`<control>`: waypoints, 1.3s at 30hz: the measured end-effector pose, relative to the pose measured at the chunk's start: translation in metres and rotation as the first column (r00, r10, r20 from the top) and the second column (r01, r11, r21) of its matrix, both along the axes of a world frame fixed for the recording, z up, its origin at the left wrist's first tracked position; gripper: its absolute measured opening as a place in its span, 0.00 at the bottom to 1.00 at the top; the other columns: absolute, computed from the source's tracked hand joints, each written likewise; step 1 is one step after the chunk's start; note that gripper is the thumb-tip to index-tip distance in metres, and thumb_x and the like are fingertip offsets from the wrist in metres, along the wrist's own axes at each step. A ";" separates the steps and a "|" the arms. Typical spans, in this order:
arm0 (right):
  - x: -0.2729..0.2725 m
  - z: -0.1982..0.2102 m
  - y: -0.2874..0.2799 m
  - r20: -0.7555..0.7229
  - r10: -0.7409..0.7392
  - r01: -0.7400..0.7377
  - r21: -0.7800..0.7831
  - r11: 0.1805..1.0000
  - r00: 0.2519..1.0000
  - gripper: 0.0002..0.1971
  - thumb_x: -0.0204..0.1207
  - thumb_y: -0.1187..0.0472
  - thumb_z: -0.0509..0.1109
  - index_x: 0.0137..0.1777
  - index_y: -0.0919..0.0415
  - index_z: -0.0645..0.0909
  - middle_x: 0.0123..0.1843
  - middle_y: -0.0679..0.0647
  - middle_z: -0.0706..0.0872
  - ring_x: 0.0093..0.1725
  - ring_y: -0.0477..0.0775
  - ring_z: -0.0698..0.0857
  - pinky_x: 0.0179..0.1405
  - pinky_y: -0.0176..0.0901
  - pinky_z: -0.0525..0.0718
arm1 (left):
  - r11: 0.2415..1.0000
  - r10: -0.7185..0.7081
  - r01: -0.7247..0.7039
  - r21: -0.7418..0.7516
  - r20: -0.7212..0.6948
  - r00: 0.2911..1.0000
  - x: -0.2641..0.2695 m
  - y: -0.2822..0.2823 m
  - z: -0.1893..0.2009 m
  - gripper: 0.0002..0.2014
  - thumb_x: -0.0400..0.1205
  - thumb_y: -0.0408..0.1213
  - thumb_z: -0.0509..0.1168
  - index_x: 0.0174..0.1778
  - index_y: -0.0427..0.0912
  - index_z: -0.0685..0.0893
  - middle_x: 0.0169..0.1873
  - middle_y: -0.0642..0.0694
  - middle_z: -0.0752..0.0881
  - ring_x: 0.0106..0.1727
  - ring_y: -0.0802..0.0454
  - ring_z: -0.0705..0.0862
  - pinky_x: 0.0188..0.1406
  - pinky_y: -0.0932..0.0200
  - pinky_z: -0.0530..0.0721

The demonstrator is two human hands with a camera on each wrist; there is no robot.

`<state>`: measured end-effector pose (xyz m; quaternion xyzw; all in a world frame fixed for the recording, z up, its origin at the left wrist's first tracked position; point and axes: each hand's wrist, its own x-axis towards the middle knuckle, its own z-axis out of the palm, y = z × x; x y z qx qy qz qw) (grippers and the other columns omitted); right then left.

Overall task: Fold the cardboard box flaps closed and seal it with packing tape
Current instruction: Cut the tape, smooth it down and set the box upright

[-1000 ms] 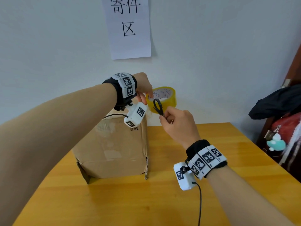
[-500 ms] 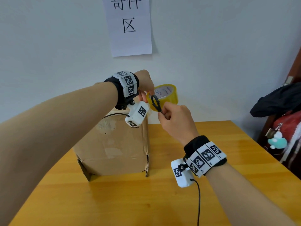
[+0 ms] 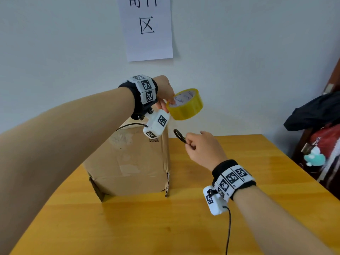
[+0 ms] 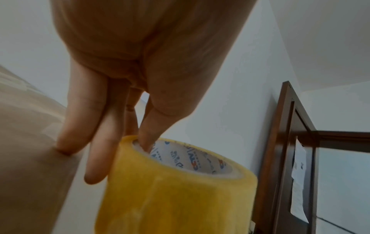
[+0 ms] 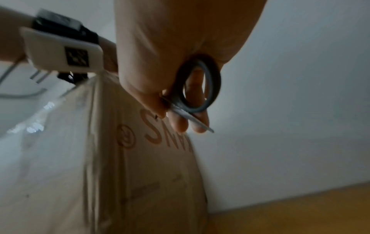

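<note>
left hand (image 3: 164,92) pinching yellow packing tape roll (image 3: 185,104) by its rim, thumb inside the core, at 11 o'clock from right hand (image 3: 203,150) gripping black-handled scissors (image 3: 181,136).

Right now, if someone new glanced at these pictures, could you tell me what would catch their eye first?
Probably the bright yellow tape roll, held up in the left hand above the top right corner of the cardboard box on the orange wooden table. Next, the small black-handled scissors gripped in the right hand just below the roll. Behind them, a white paper sign hangs on the wall.
</note>
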<state>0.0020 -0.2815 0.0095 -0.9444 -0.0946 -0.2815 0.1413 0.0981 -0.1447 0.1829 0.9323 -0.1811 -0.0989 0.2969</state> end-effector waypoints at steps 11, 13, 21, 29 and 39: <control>-0.009 0.041 -0.001 0.434 0.119 -0.251 0.261 0.932 0.893 0.11 0.78 0.59 0.74 0.36 0.60 0.80 0.26 0.50 0.84 0.26 0.51 0.83 0.28 0.46 0.82 | 1.000 0.013 -0.013 0.022 0.012 1.000 0.005 -0.004 0.000 0.14 0.81 0.28 0.69 0.63 0.29 0.84 0.47 0.34 0.92 0.44 0.40 0.93 0.56 0.41 0.89; -0.007 0.049 0.003 0.468 0.128 -0.297 0.307 0.904 0.874 0.11 0.79 0.59 0.73 0.37 0.60 0.79 0.26 0.51 0.85 0.26 0.52 0.85 0.26 0.44 0.81 | 0.999 0.020 -0.021 0.029 0.009 1.000 0.006 -0.005 -0.001 0.13 0.82 0.28 0.67 0.62 0.29 0.84 0.49 0.34 0.91 0.44 0.40 0.93 0.56 0.40 0.89; 0.000 0.010 -0.009 -0.050 0.060 -0.056 0.086 0.995 0.997 0.14 0.82 0.55 0.68 0.34 0.54 0.75 0.20 0.50 0.79 0.21 0.46 0.74 0.41 0.49 0.88 | 0.999 0.033 -0.033 0.005 -0.016 0.999 0.010 -0.002 -0.001 0.17 0.81 0.29 0.72 0.64 0.28 0.82 0.45 0.32 0.92 0.47 0.38 0.93 0.58 0.39 0.88; -0.002 0.049 -0.002 0.445 0.128 -0.282 0.299 0.912 0.886 0.09 0.78 0.61 0.74 0.37 0.60 0.80 0.26 0.49 0.85 0.25 0.52 0.85 0.26 0.47 0.83 | 0.999 0.020 -0.021 0.045 0.009 1.000 0.008 -0.006 -0.001 0.15 0.82 0.29 0.68 0.64 0.28 0.82 0.47 0.32 0.91 0.45 0.39 0.93 0.58 0.39 0.88; 0.007 0.029 0.001 -0.211 -0.095 0.097 0.002 0.995 0.973 0.08 0.81 0.50 0.66 0.42 0.48 0.83 0.29 0.45 0.85 0.37 0.48 0.85 0.39 0.40 0.82 | 1.000 0.017 -0.017 0.017 -0.013 1.000 0.011 -0.003 -0.002 0.15 0.80 0.28 0.72 0.62 0.29 0.83 0.40 0.31 0.92 0.44 0.37 0.93 0.56 0.35 0.87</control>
